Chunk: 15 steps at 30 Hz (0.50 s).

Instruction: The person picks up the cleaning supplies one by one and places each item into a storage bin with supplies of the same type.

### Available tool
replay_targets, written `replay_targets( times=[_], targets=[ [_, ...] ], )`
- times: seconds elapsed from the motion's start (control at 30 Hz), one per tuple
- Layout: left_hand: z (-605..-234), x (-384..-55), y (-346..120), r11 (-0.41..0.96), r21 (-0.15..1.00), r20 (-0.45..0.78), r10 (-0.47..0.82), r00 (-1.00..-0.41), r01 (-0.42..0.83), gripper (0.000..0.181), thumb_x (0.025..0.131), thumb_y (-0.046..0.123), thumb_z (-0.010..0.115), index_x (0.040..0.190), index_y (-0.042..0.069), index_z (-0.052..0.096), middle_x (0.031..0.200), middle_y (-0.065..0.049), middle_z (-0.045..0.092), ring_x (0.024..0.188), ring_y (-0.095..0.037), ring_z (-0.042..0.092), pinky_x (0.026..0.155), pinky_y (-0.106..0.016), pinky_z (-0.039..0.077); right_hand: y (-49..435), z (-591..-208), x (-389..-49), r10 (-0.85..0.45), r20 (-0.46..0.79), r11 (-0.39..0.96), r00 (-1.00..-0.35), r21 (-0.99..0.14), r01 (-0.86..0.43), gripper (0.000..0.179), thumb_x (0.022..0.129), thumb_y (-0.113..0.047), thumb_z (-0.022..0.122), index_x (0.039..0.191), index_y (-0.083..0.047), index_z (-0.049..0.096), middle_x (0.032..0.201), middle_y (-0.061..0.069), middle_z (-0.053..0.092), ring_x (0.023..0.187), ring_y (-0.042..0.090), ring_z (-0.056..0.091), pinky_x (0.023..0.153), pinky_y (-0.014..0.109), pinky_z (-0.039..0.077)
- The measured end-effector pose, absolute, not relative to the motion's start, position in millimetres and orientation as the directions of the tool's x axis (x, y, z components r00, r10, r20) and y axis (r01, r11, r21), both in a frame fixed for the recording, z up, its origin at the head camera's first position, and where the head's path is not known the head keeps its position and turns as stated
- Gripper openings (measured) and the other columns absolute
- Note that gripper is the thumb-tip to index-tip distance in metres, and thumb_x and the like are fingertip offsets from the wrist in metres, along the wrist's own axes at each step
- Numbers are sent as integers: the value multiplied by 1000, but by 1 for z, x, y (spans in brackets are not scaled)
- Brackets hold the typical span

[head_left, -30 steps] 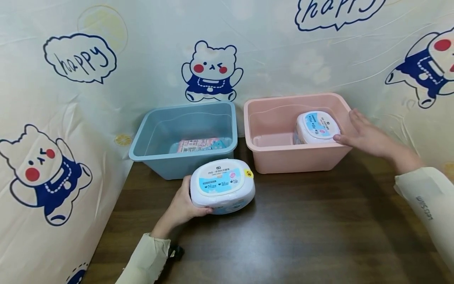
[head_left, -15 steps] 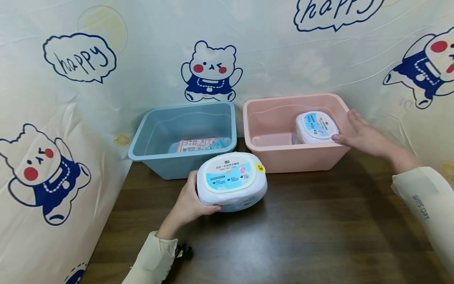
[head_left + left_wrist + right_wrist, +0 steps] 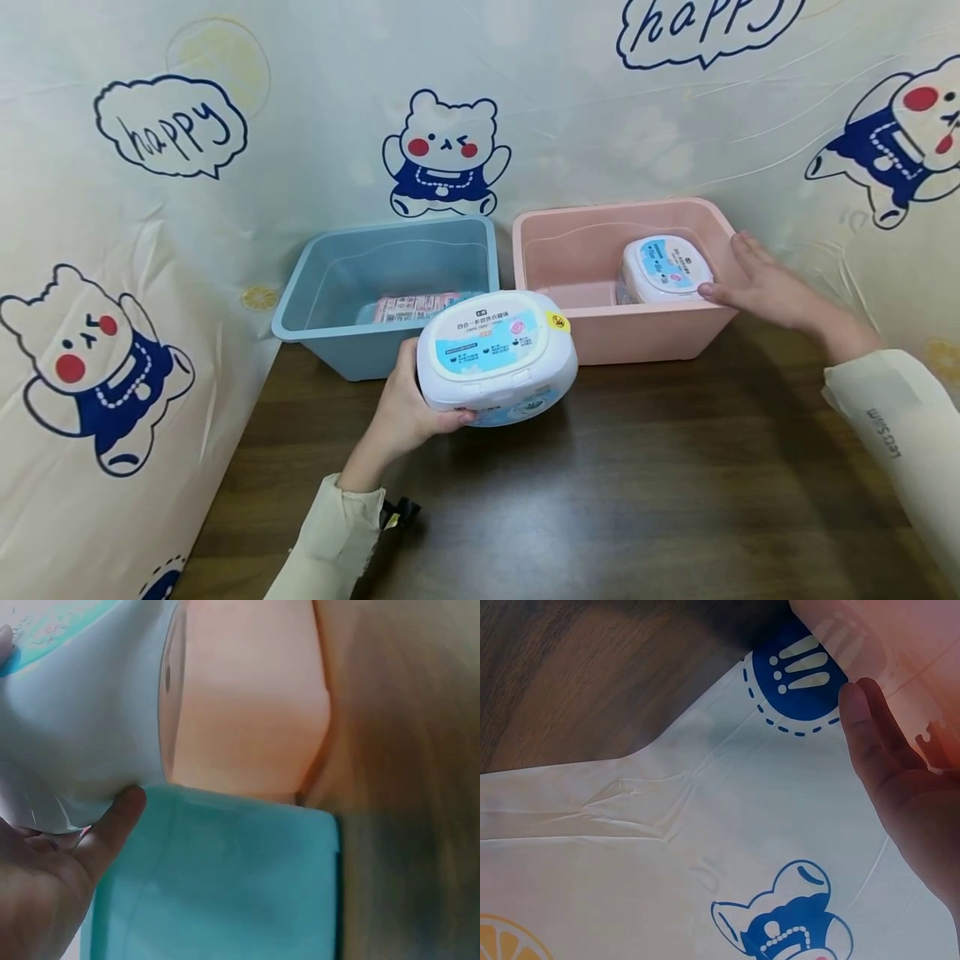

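Note:
My left hand (image 3: 412, 400) grips the left end of a white oval laundry pod tub (image 3: 495, 358), its lid bearing a blue label. Held slightly tilted above the table, the tub overlaps the front rims of both bins in the head view. In the left wrist view a finger lies along the underside of the tub (image 3: 90, 720). My right hand (image 3: 772, 287) rests with extended fingers on the right wall of the pink bin (image 3: 622, 337), thumb at its front rim. Inside that bin sits a second laundry pod tub (image 3: 667, 268).
Left of the pink bin stands a blue bin (image 3: 360, 350) with a pink-and-blue printed packet (image 3: 412, 307) on its floor. Both bins are on a dark wooden table (image 3: 637, 483), backed by a patterned cloth (image 3: 315, 125).
The left hand has lifted the laundry pod tub up and to the right, toward the bins, and its front face shows more. The right hand stays on the pink bin's wall.

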<state>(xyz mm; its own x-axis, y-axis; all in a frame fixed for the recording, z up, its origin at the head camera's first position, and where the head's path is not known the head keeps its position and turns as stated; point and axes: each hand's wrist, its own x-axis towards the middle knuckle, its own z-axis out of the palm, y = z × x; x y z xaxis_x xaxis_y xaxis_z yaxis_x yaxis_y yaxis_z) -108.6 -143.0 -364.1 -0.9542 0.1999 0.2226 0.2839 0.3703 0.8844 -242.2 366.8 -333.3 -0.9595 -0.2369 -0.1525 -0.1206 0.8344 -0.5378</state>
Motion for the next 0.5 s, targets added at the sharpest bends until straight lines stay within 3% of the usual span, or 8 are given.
replay_targets(
  times=[0.5],
  targets=[
    [-322,-124,-125,384,868,259,192,-946,316,105,66,42,96,145,15,33,136,1,50,117,-21,49,93,-49,50,368,-333,-243,-239,-148,828,-960,-548,-122,112,95,-60,57,156,-5,-19,162,15,-27,148,40,-20,111,72,1]
  ],
)
